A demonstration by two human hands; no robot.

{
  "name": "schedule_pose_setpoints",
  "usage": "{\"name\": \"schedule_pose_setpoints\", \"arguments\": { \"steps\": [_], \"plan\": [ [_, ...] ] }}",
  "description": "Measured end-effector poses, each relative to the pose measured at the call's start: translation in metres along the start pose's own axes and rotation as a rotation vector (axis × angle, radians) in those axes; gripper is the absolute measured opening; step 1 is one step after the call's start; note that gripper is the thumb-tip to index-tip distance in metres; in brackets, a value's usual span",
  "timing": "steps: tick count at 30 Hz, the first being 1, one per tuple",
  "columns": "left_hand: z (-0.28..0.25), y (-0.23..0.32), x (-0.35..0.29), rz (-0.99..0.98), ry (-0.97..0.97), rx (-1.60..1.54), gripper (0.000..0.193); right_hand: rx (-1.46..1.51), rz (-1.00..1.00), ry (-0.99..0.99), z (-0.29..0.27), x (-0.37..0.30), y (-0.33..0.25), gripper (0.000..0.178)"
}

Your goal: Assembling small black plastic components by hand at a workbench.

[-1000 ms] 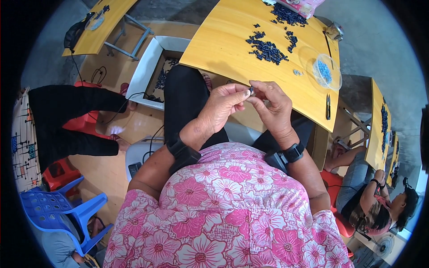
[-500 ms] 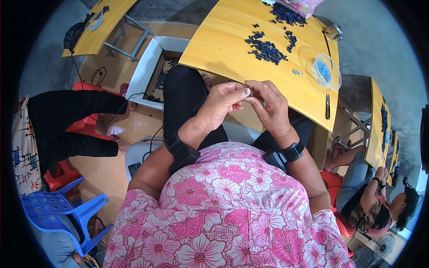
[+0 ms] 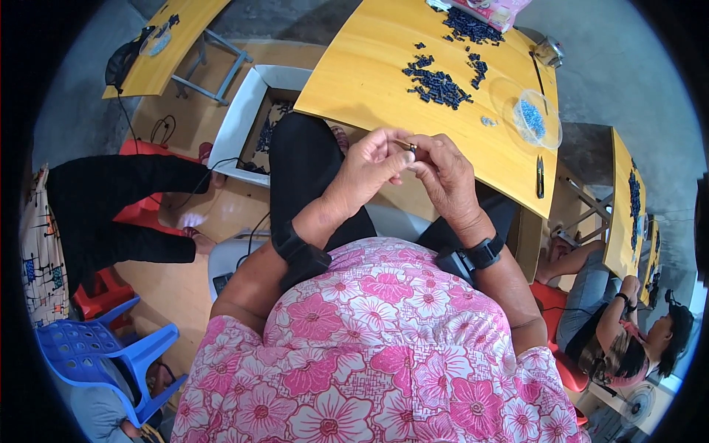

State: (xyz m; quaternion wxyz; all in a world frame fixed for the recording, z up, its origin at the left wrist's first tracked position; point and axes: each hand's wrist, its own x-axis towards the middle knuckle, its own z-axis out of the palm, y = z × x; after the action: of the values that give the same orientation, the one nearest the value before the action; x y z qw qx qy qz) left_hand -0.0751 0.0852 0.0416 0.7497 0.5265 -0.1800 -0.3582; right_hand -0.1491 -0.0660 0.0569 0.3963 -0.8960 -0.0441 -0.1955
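My left hand (image 3: 367,173) and my right hand (image 3: 448,177) meet just over the near edge of the yellow table (image 3: 362,81). Between their pinched fingertips is a small dark piece (image 3: 412,148) with a shiny, brassy-looking part; fingers cover most of it. Both hands are closed on it. On the table beyond lies a pile of small dark blue tube-like pieces (image 3: 441,87), with a larger heap (image 3: 473,28) behind. To the right stands a clear round tub (image 3: 532,122) holding tiny blue bits, and near it lie black thread snips (image 3: 540,177).
A pink bag (image 3: 498,10), a metal tin (image 3: 549,52) and a dark stick (image 3: 537,70) are at the table's far side. Left of my legs is a white box (image 3: 235,129) with dark pieces inside. A blue chair (image 3: 88,347) and other people flank me; cables cross the floor.
My left fingers have shifted and lifted slightly, so more of the small dark piece shows. My right hand stays almost in place. The table's things lie as before.
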Motion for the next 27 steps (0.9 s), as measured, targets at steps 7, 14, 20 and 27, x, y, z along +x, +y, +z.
{"name": "schedule_pose_setpoints", "arguments": {
  "steps": [7, 14, 20, 27],
  "plan": [
    [-0.0024, -0.0018, 0.0026, 0.158, -0.119, 0.279, 0.051, 0.028, 0.000, -0.045, -0.0034, -0.0002, -0.0041, 0.033],
    [0.0019, -0.0008, 0.0014, 0.372, -0.053, 0.529, 0.053, 0.048, -0.008, -0.038, -0.0031, -0.0017, -0.0044, 0.031],
    [0.0011, -0.0023, 0.0041, 0.412, -0.023, 0.599, 0.054, 0.057, -0.001, -0.039, -0.0037, -0.0013, -0.0058, 0.029],
    [0.0026, 0.0023, 0.0038, 0.420, -0.014, 0.606, 0.050, 0.077, 0.022, -0.044, -0.0038, -0.0021, -0.0041, 0.029]
  ]
}}
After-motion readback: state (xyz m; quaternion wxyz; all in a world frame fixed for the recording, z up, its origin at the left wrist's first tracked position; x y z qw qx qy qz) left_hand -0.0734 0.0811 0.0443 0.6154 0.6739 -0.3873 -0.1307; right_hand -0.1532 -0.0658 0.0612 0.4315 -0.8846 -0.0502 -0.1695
